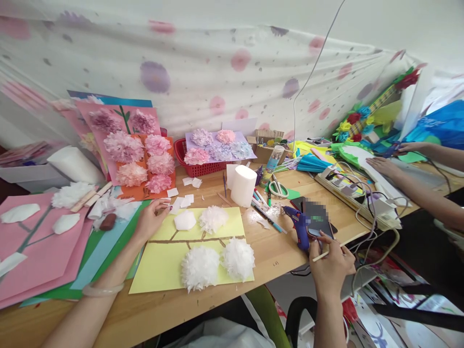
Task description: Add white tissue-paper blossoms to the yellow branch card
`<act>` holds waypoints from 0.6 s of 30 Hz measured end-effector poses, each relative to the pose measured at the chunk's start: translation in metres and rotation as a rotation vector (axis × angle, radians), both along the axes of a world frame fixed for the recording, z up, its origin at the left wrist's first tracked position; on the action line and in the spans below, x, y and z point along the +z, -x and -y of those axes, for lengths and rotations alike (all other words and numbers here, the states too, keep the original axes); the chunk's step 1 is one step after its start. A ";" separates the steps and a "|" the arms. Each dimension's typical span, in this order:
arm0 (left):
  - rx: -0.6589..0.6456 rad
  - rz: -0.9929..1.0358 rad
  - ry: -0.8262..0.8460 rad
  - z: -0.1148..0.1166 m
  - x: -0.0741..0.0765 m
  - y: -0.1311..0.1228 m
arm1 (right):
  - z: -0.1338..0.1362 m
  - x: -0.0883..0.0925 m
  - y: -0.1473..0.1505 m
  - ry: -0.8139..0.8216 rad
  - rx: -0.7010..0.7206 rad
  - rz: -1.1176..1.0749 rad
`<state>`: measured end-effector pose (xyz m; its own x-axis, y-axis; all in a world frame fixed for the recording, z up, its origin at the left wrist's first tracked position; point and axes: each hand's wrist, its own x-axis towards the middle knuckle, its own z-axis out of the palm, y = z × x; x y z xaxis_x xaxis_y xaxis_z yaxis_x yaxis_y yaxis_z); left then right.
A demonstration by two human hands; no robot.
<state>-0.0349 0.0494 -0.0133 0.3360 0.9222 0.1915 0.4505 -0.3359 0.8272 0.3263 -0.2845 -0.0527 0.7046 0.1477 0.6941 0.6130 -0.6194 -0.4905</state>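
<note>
Since the thin stick (318, 258) is pinched in the right hand (331, 266) just beside the blue glue gun (299, 227) at the table (275, 253) edge, it is best kept level and clear of the nozzle, the left hand (151, 218) being held, fingertips closed, at the yellow sheet's (163, 263) far corner.

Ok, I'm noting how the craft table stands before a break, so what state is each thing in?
Glue gun: propped on the table, nozzle pointing left.
Phone: lying flat, screen lit.
Stick: gripped in the right hand.
Left hand: fingertips at the paper squares, grip unclear.
Yellow sheet: flat, three fluffed white flowers, one unfluffed.
Power strip: several plugs in.
</note>
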 end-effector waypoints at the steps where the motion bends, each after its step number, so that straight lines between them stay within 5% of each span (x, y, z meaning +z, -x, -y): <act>1: -0.003 0.002 0.010 0.000 0.000 0.000 | 0.000 0.000 0.000 0.003 0.000 0.000; 18: 0.013 -0.031 -0.049 0.002 -0.001 0.000 | -0.002 0.001 0.002 0.017 -0.033 0.002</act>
<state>-0.0354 0.0477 -0.0143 0.3308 0.9161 0.2267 0.4797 -0.3701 0.7956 0.3238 -0.2821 -0.0520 0.7079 0.1362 0.6931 0.5930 -0.6478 -0.4783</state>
